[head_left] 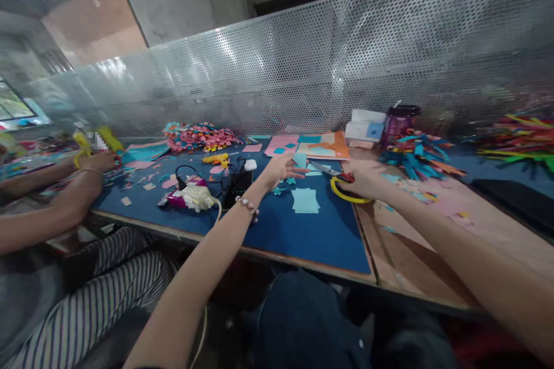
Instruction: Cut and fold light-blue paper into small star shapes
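Note:
My left hand (280,168) reaches out over the blue mat (303,230), fingers stretched toward a small light-blue paper piece (299,159); whether it pinches the piece I cannot make out. My right hand (362,177) is closed round the yellow and red handles of a pair of scissors (341,180), whose blades point left toward the paper. A stack of light-blue paper squares (305,200) lies on the mat just below both hands. Small blue scraps are scattered around them.
Pink, blue and orange sheets (322,146) lie behind the hands. A yellow glue gun (216,158), a phone (237,187) and a power strip (190,196) sit to the left. Piles of paper flowers (197,135) and paper strips (415,153) flank the mat. Another person's arm (82,184) works at far left.

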